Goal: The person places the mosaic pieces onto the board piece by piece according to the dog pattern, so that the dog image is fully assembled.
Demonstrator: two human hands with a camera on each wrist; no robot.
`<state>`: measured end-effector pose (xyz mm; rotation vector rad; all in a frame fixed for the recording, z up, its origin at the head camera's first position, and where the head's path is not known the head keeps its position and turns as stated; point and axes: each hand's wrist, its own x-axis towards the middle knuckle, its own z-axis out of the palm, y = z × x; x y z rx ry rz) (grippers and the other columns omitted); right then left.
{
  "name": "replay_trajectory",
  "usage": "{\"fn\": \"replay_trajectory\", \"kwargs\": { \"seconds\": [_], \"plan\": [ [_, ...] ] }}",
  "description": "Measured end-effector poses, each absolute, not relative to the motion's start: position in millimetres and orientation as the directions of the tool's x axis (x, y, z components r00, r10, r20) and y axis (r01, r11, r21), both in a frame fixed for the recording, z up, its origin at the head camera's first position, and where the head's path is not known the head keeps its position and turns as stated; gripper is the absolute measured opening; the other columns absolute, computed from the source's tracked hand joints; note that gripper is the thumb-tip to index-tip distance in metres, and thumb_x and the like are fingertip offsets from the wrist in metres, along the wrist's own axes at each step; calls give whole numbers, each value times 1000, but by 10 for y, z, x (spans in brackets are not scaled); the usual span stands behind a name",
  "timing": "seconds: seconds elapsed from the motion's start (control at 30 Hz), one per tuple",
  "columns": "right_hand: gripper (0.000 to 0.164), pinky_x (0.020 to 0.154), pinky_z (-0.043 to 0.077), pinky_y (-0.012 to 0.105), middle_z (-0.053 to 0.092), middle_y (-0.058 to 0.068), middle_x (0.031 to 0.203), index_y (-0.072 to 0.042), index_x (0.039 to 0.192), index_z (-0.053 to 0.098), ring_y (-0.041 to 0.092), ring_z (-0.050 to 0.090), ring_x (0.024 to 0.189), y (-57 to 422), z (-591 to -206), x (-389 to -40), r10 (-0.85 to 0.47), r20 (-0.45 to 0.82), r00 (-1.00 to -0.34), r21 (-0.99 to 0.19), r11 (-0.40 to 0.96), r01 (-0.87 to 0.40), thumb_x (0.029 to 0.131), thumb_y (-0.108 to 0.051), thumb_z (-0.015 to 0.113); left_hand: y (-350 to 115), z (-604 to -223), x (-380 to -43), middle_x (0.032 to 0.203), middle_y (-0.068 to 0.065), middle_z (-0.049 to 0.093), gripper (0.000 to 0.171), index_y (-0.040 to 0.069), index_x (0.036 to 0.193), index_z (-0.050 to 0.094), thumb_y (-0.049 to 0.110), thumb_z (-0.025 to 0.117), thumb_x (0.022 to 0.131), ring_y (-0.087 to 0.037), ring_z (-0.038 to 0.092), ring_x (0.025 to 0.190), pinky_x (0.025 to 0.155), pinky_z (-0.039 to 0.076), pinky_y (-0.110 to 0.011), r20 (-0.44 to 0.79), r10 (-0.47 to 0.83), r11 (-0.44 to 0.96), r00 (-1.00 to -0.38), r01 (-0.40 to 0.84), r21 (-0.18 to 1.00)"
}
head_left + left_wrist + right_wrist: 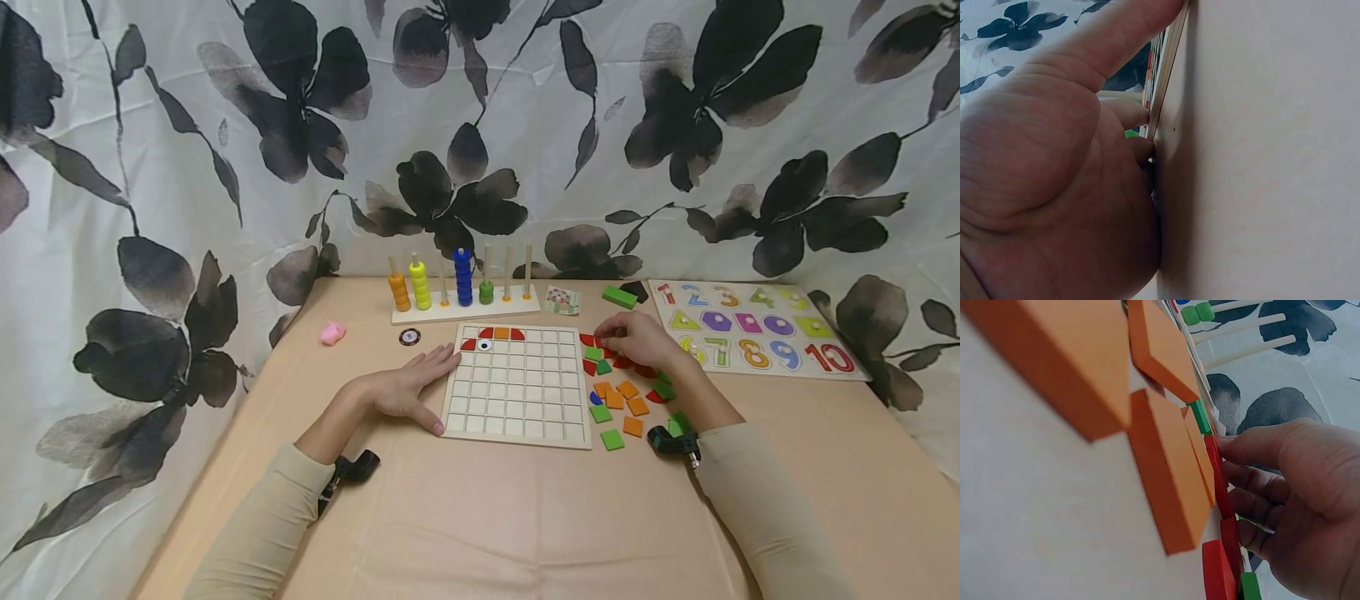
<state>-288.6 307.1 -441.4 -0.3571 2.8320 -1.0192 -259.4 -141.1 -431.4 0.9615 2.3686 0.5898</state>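
A pale wooden grid board point(517, 392) lies in the middle of the table. In its top-left squares are red pieces point(517, 334), an orange square point(499, 333) and a white round-marked piece point(484, 345). My left hand point(408, 385) rests at the board's left edge, fingers extended and thumb near the lower corner. Beside the board's right edge, my right hand point(637, 340) reaches down over the red pieces point(1222, 481), its thumb point(1250, 442) and fingertips right at them. Whether it pinches one I cannot tell, as the index fingertip is hidden.
Loose orange squares point(627, 389) and green pieces point(612, 439) lie right of the board. Behind it stand a peg stand with rings point(480, 310), a card point(562, 300) and a green block point(619, 296). A number board point(750, 329) lies far right, a pink lump point(332, 332) left.
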Motion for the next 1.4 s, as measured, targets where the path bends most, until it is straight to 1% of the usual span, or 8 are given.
{"fn": "replay_trajectory", "kwargs": {
  "seconds": [0.2,0.4,0.53,0.63,0.83,1.07,1.17,1.4],
  "plan": [
    [21,68,49,32,68,5,99,-12,111,71,24,53,79,3066,-4418,-2896,-267,-25,-963,-640,745,-189,92,-10,63,-1413,-4327,-2602,161,1,-11,119,26,156,5,59,78,68,-22,-12,147,118,0,-46,-295,725,660,-623,504,557],
    [14,68,50,31,65,5,94,-14,104,70,25,54,77,3078,-4430,-2899,-259,-40,-965,-670,724,-167,91,-11,65,-1407,-4342,-2611,161,2,-11,120,25,156,5,60,78,67,-22,-12,146,118,0,-47,-294,727,658,-621,504,560],
    [11,62,52,35,63,11,91,-11,102,66,31,55,71,3080,-4336,-2877,-289,-52,-956,-715,679,-166,91,-13,65,-1402,-4334,-2609,161,3,-11,120,25,156,5,60,78,67,-22,-12,146,118,-1,-47,-300,724,660,-621,499,562],
    [12,61,52,37,64,11,91,-11,102,65,32,57,70,3016,-4201,-2877,-323,-7,-946,-727,652,-217,92,-16,65,-1401,-4325,-2604,161,3,-11,120,26,156,5,60,79,67,-22,-13,146,118,-1,-48,-302,723,660,-622,492,567],
    [9,70,49,34,69,2,92,-13,99,71,23,56,79,2572,-3954,-2941,-396,101,-913,-719,605,-342,91,-15,66,-1406,-4323,-2596,161,2,-11,120,25,156,5,60,78,67,-22,-12,146,118,-2,-47,-298,724,660,-622,499,561],
    [6,66,49,31,69,0,85,-7,93,72,19,56,74,1874,-3971,-3069,-559,91,-824,-710,543,-447,87,-8,69,-1406,-4333,-2602,161,1,-11,121,25,156,6,60,78,67,-22,-12,146,117,-2,-48,-295,724,659,-624,498,564],
    [6,63,47,30,69,2,82,-6,91,73,18,55,71,1672,-4037,-3095,-600,61,-798,-712,534,-456,86,-5,68,-1403,-4336,-2607,161,2,-11,120,25,156,6,61,78,66,-21,-12,146,118,-2,-47,-292,723,658,-626,496,567],
    [6,62,48,28,69,-4,74,-10,87,73,13,59,68,1488,-4207,-3140,-556,29,-831,-642,627,-441,84,-6,71,-1400,-4338,-2606,161,3,-11,121,25,156,6,62,78,66,-21,-12,146,118,-2,-47,-296,722,661,-625,497,563]
  ]
}}
